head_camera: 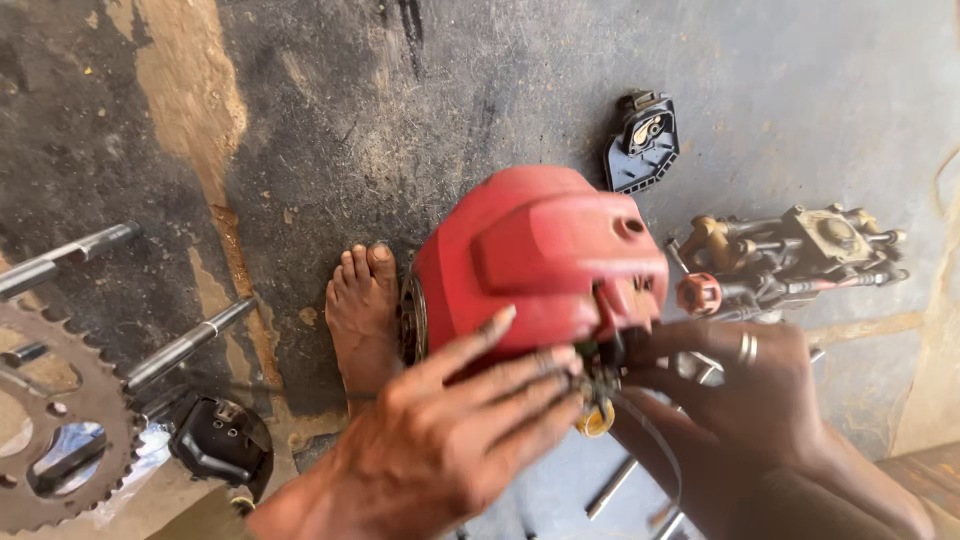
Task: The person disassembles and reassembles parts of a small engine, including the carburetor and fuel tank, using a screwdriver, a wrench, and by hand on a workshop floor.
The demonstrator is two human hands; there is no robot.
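Both hands (600, 400) — under red cover (540, 260)

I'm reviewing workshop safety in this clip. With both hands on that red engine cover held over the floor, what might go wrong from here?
1. The red cover hangs right above a bare foot; if it slips from the left hand, it may land on the toes.
2. The right hand pinches small parts at the cover's lower edge, with a ring on one finger that might snag.
3. The sprocket and metal rods lie close by, easy to tread on.
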